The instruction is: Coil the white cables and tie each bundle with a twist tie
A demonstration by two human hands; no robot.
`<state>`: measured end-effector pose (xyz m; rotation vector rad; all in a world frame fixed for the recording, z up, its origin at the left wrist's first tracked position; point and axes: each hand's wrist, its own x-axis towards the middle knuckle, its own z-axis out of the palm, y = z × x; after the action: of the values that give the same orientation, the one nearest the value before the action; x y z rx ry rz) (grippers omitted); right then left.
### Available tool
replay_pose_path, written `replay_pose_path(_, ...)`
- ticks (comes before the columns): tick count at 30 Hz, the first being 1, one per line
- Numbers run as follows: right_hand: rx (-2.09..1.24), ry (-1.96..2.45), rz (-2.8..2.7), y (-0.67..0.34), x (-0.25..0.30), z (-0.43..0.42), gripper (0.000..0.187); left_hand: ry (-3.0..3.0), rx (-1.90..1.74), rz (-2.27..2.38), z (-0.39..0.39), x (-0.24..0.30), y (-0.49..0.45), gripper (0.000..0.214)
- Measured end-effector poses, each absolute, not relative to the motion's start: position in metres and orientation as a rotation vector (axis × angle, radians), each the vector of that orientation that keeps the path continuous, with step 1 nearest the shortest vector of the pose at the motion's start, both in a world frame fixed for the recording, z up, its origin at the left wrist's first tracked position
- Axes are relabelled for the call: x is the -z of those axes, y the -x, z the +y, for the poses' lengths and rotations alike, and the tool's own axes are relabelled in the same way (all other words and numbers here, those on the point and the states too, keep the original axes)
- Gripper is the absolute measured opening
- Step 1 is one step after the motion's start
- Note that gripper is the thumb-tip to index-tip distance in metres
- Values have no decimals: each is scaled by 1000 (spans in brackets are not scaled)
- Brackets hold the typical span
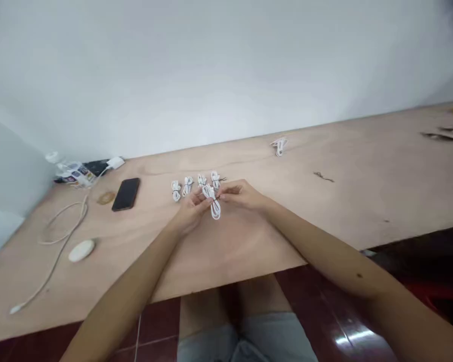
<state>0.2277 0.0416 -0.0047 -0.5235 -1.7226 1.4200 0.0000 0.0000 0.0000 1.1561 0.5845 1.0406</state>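
A coiled white cable [215, 211] is in front of me, just above the table, with a dark tie around its middle. My left hand [191, 213] is closed on the coil from the left, thumb against its side. From the right, my right hand [243, 195] pinches at the dark twist tie [217, 198]; its fingertips partly hide the end. Just beyond my hands lies a row of several similar tied white cables, among them a leftmost bundle [176, 191] and a rightmost bundle [215, 179].
Another white cable bundle [279, 146] lies near the wall, and dark twist ties [323, 176] lie to the right. On the left are a phone [126, 194], a white charging cable [70, 236], a white oval object [81, 250] and a plastic bottle [73, 173]. The wooden table's [245, 256] front edge is close to me.
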Motion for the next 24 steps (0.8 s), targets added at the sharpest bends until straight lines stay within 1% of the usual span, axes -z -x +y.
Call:
replay_pose_path(5,-1529,539,-1821,-235,-1,42,40,-1299,-912,584,0,-3,5,44)
replay_pose_path(9,-1600,573,-1859,-237,-1,42,36,-1494,-813,644,0,-8,10,43)
replay_pose_path(12,-1546,608,-1897,-238,-1,41,29,-1622,-803,694,0,-11,11,40)
replay_pose_path(15,-1369,701,-1955,-235,0,38,18,-1751,-872,784,1,-8,9,33)
replay_pose_path(18,-1081,803,-1955,-227,2,34,8,-1832,-1013,904,3,0,6,28)
replay_pose_path(21,-790,815,-1930,-217,4,28,5,-1820,-1150,1014,8,10,3,26)
replay_pose_path(24,-583,830,-1962,-211,6,24,8,-1773,-1258,1053,11,17,0,26)
